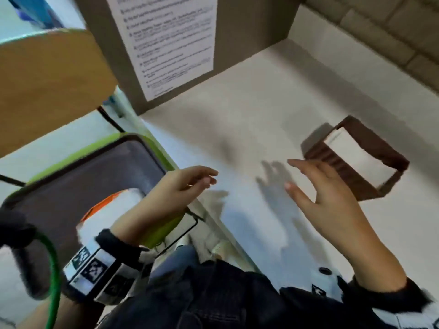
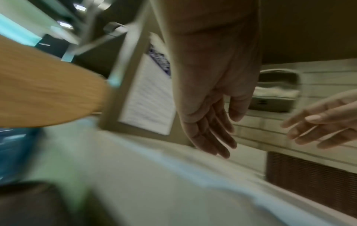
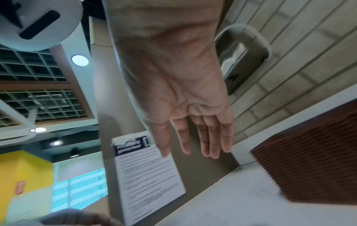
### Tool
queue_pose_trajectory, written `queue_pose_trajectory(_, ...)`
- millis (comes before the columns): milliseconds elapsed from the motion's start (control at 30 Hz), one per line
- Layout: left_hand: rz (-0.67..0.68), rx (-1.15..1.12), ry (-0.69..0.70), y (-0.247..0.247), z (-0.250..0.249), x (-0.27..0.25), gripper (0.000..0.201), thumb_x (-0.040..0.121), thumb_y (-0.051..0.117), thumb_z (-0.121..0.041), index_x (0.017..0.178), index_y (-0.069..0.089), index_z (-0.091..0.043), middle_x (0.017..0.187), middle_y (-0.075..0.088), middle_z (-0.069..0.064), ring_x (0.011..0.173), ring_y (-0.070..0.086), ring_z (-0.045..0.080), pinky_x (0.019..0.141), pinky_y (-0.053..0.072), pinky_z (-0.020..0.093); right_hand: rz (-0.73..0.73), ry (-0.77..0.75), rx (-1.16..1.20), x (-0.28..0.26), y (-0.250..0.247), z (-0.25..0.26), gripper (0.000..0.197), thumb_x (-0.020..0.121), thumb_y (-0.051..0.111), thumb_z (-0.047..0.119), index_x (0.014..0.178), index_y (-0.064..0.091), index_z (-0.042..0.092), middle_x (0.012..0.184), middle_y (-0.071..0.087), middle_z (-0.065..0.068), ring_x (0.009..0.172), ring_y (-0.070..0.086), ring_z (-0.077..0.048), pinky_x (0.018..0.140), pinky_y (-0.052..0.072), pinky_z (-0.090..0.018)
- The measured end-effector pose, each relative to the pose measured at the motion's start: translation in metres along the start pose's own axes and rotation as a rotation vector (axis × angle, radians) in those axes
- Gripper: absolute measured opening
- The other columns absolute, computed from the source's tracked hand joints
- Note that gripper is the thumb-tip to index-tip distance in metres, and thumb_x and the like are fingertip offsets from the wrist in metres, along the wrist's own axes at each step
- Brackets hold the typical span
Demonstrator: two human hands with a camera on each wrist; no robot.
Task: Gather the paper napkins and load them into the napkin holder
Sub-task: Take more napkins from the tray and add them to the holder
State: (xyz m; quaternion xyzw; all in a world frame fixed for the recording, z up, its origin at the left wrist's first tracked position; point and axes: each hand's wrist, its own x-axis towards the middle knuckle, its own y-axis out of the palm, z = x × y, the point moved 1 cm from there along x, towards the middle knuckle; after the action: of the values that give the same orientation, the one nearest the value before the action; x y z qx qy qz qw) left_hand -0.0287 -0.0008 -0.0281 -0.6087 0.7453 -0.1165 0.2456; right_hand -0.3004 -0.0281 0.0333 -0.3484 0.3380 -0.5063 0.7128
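A: Where are the hands?
B: The left hand (image 1: 175, 191), lower centre, fingers relaxed, holding nothing; the right hand (image 1: 325, 186), further right, fingers spread, empty

A: And the napkins?
B: White napkins (image 1: 358, 150) sit inside the brown holder (image 1: 344, 174), just beside the right fingertips, mid-right on the table (image 1: 249, 119)

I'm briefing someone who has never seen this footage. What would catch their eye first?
Most likely the brown napkin holder on the pale counter at right, with white napkins already inside it. Next, two bare hands held above the counter, both holding nothing: the right hand just beside the holder, the left hand near the counter's edge. Behind them, a printed notice is stuck on a brown panel.
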Motion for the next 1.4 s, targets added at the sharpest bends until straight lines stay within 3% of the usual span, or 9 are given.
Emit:
queue_pose_trajectory(133,-0.128,0.12,-0.122,-0.027,0.051,-0.053,0.027,0.1,0.05,-0.025,0.122,0.065,-0.025,0.107,0.072,-0.012,0.098,0.066,0.0,0.085,0.052,0.017,0.142,-0.155,0.019,0.01,0.05,0.05,0.034,0.094,0.055,0.032,0.128,0.058,0.028,0.127,0.048,0.009,0.117,0.045,-0.002,0.091,0.027,-0.006)
queue_pose_trajectory(233,-0.185,0.152,-0.224,-0.04,0.096,-0.079,0.027,0.1,0.05,-0.025,0.122,0.066,-0.022,0.111,0.073,-0.006,0.102,0.067,0.009,0.089,0.051,0.025,0.311,-0.222,0.033,0.01,0.095,0.09,0.032,0.095,0.052,0.034,0.126,0.059,0.029,0.128,0.049,0.008,0.117,0.051,-0.006,0.091,0.034,-0.018)
queue_pose_trajectory(367,-0.219,0.188,-0.366,-0.053,0.147,-0.107,0.03,0.1,0.05,-0.02,0.124,0.066,-0.014,0.122,0.071,0.002,0.113,0.064,0.019,0.097,0.047,0.03,0.482,-0.328,-0.03,0.017,0.155,0.133,0.033,0.097,0.051,0.032,0.128,0.059,0.026,0.125,0.056,0.005,0.113,0.055,-0.009,0.088,0.037,-0.019)
queue_pose_trajectory(500,-0.188,0.291,-0.422,-0.06,0.183,-0.118,0.037,0.1,0.047,-0.021,0.135,0.057,-0.013,0.14,0.059,0.004,0.131,0.051,0.021,0.109,0.036,0.035,0.603,-0.356,-0.094,0.025,0.225,0.156,0.038,0.097,0.051,0.032,0.134,0.054,0.024,0.131,0.056,0.0,0.119,0.055,-0.015,0.097,0.043,-0.025)
queue_pose_trajectory(567,-0.145,0.344,-0.423,-0.062,0.195,-0.115,0.04,0.099,0.048,-0.019,0.137,0.054,-0.009,0.143,0.055,0.009,0.132,0.048,0.025,0.107,0.034,0.033,0.612,-0.338,-0.158,0.029,0.254,0.161,0.047,0.096,0.051,0.032,0.141,0.045,0.021,0.137,0.05,-0.006,0.126,0.048,-0.023,0.105,0.042,-0.035)
queue_pose_trajectory(667,-0.093,0.389,-0.443,-0.065,0.202,-0.105,0.04,0.096,0.053,-0.02,0.132,0.054,-0.002,0.138,0.056,0.015,0.126,0.05,0.031,0.103,0.039,0.038,0.607,-0.23,-0.249,0.036,0.282,0.161,0.052,0.096,0.049,0.036,0.143,0.037,0.016,0.137,0.045,-0.013,0.125,0.045,-0.031,0.105,0.042,-0.043)
queue_pose_trajectory(900,-0.054,0.373,-0.507,-0.066,0.22,-0.085,0.068,0.088,0.064,-0.04,0.145,0.042,-0.012,0.143,0.054,0.013,0.127,0.052,0.03,0.104,0.044,0.042,0.592,-0.111,-0.289,0.045,0.307,0.159,0.058,0.095,0.049,0.04,0.144,0.035,0.014,0.135,0.044,-0.017,0.122,0.047,-0.035,0.099,0.046,-0.046)
queue_pose_trajectory(1133,-0.119,0.3,-0.509,-0.07,0.23,-0.083,0.075,0.079,0.075,-0.04,0.143,0.047,-0.013,0.134,0.052,0.015,0.125,0.049,0.031,0.103,0.04,0.037,0.591,-0.065,-0.231,0.045,0.308,0.16,0.059,0.092,0.056,0.038,0.143,0.035,0.016,0.133,0.046,-0.015,0.119,0.051,-0.033,0.095,0.049,-0.044)
queue_pose_trajectory(1400,-0.086,0.334,-0.517,-0.071,0.23,-0.076,0.073,0.078,0.073,-0.047,0.141,0.05,-0.016,0.129,0.054,0.014,0.123,0.047,0.031,0.103,0.037,0.036,0.601,-0.043,-0.189,0.046,0.304,0.163,0.062,0.092,0.057,0.038,0.145,0.033,0.017,0.136,0.045,-0.014,0.12,0.053,-0.032,0.096,0.049,-0.041)
